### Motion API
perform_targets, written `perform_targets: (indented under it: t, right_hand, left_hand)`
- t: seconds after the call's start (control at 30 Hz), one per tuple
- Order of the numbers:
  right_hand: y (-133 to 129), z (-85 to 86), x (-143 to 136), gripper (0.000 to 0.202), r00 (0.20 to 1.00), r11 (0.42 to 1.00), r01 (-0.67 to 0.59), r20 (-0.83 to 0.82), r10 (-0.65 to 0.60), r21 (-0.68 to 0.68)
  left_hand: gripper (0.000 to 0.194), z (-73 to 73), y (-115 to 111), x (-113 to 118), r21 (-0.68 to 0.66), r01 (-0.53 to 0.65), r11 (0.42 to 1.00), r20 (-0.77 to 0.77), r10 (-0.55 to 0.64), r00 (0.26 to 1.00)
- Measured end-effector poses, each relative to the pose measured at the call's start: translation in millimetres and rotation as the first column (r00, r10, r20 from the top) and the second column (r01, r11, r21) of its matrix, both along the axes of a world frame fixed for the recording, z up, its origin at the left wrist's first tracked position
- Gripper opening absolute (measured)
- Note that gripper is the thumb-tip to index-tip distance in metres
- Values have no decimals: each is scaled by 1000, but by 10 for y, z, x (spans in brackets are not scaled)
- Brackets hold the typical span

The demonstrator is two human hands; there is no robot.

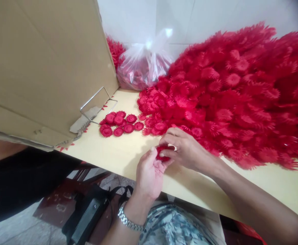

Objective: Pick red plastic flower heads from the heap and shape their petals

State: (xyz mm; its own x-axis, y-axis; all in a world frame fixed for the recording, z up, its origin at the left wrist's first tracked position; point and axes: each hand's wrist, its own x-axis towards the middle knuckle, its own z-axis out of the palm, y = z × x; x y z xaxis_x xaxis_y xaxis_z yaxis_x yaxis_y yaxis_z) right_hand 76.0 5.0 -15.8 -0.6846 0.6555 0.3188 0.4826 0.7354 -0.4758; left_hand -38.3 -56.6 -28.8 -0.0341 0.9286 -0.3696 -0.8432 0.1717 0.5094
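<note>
Between my two hands, above the front part of the pale yellow tabletop [105, 149], is a small red flower-shaped piece [161, 153]. My left hand [150, 170] grips it from the left, thumb up, with a metal watch on the wrist. From the right, my right hand [181, 146] pinches the same piece with thumb and fingers; part of the piece is hidden by them. Left of my hands lies a small group of round red flower pieces [118, 119] with toothed edges. A big heap of red flower pieces [230, 98] rises behind and to the right.
A large cardboard box [47, 64] stands at the left, with a bent metal wire frame [93, 98] beside its lower edge. Against the white wall is a knotted clear plastic bag [144, 68] of red pieces. A black bag [87, 211] lies below the table's front edge.
</note>
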Motion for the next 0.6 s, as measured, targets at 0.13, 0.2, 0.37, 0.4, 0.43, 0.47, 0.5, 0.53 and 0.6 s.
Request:
perform_targets:
  t: [0.13, 0.2, 0.37, 0.4, 0.43, 0.47, 0.5, 0.53, 0.6]
  right_hand:
    - [68, -41, 19, 20, 994, 1000, 11, -113, -8, 29]
    - [164, 19, 57, 22, 991, 990, 90, -108, -79, 107]
    - [573, 282, 250, 22, 910, 830, 397, -53, -410, 393]
    - [626, 320, 286, 19, 893, 803, 419, -32, -449, 424]
    - [648, 346, 311, 19, 885, 792, 421, -10, -465, 443]
    - [636, 357, 322, 22, 890, 798, 405, 8, -456, 446]
    - [593, 352, 319, 27, 907, 821, 370, 21, -420, 435]
    - [529, 333, 302, 31, 932, 854, 314, 35, -360, 415]
    - [381, 254, 249, 31, 973, 913, 174, 75, -216, 370]
  left_hand:
    - [23, 5, -19, 9, 32, -40, 999, -105, 43, 994]
    - [23, 12, -17, 2, 20, -34, 999, -121, 36, 992]
    - [29, 31, 5, -29, -102, -4, 995, -46, -1, 999]
    - [29, 37, 9, -34, -115, -11, 993, -34, 7, 999]
    - [29, 44, 13, -38, -123, -15, 992, -26, 12, 1000]
    - [28, 50, 17, -40, -123, -15, 992, -19, 13, 1000]
    - [29, 56, 21, -42, -118, -7, 993, -11, 6, 1000]
    - [29, 60, 25, -42, -106, 5, 994, 1, -5, 1000]
    - [31, 63, 36, -37, -68, 25, 997, 26, -24, 999]
